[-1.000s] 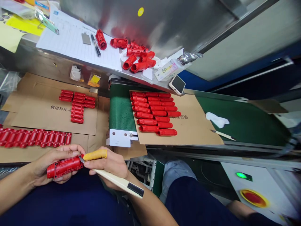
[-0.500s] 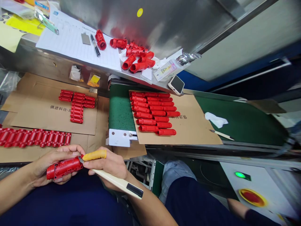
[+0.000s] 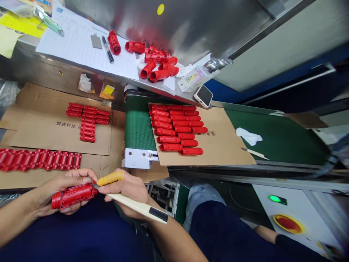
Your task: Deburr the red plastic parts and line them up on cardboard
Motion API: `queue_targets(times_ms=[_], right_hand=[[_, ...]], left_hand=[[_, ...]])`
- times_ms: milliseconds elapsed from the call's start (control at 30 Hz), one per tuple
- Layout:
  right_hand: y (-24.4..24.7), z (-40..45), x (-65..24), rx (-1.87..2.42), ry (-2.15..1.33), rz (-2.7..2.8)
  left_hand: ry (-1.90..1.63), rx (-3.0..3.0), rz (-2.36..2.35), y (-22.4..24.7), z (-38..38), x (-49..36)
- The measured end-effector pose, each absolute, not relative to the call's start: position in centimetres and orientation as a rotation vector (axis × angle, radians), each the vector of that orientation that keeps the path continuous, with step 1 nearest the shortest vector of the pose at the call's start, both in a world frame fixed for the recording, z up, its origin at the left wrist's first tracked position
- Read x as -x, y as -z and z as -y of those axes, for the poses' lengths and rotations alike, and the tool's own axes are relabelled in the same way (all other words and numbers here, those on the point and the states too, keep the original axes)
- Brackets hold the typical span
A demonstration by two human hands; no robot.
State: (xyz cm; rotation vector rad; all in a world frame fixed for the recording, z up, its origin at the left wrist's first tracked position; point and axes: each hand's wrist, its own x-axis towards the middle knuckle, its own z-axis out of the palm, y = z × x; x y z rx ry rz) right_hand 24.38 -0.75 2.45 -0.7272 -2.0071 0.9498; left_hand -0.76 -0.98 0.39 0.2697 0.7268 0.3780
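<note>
My left hand [image 3: 58, 189] is closed around a red plastic housing [image 3: 73, 197], a hollow rounded shell with cut-outs along its side, held low over my lap. In my right hand [image 3: 128, 189] is a craft knife [image 3: 139, 206] with a cream handle and a black end. Its small blade meets the right end of the housing. A yellow finger cot [image 3: 110, 178] covers my right index finger, which lies along the front of the knife. The left fingers behind the housing are partly hidden.
Rows of red housings [image 3: 180, 129] lie on cardboard over the green conveyor [image 3: 140, 125]. More red parts [image 3: 40, 159] line the left cardboard. The steel shelf holds loose housings [image 3: 159, 75], a bottle [image 3: 195, 77] and a pen [image 3: 108, 50]. Another knife [image 3: 255, 153] lies right, near a person's arm [image 3: 265, 234].
The knife has shifted very slightly to the right and its handle end sits a bit lower. The housing's angle is nearly the same. The whole view has drifted a little.
</note>
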Motion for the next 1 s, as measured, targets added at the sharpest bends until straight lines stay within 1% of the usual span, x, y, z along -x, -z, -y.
queue_targets(times_ms=[100,167,333,433,500,567,667,900,933,1000], right_hand=[[-2.7,-0.1,-24.7,0.628,-0.979,2.074],[-3.1,-0.7,-24.9,0.545,-0.933,2.201],[-4.4,-1.3,-24.8,0.539,-0.628,2.587],[-4.6,-1.3,-24.4,0.48,-0.397,2.672],[-4.3,-1.3,-24.4,0.478,-0.363,2.666],[-4.0,-1.4,-24.5,0.534,-0.492,2.637],[-3.2,-1.7,-24.7,0.578,-0.878,2.46],[-1.6,-1.2,-23.9,0.675,-1.394,1.78],[-1.6,-1.1,-23.8,0.69,-1.443,1.701],[-1.9,-1.0,-23.8,0.692,-1.403,1.689]], left_hand=[[-0.37,-0.233,-0.743,-0.7,0.8,0.7],[-0.351,-0.206,-0.736,-1.1,0.7,0.6],[-0.303,-0.099,-0.684,-1.5,0.5,0.6],[-0.296,-0.027,-0.697,-1.4,0.7,0.5],[-0.288,-0.002,-0.711,-1.2,0.9,0.4],[-0.299,0.0,-0.73,-1.1,1.0,0.3],[-0.307,-0.047,-0.748,-1.1,0.9,0.2],[-0.317,-0.127,-0.74,-1.0,0.9,0.4],[-0.317,-0.133,-0.734,-0.9,0.9,0.4],[-0.318,-0.145,-0.718,-0.7,0.9,0.6]])
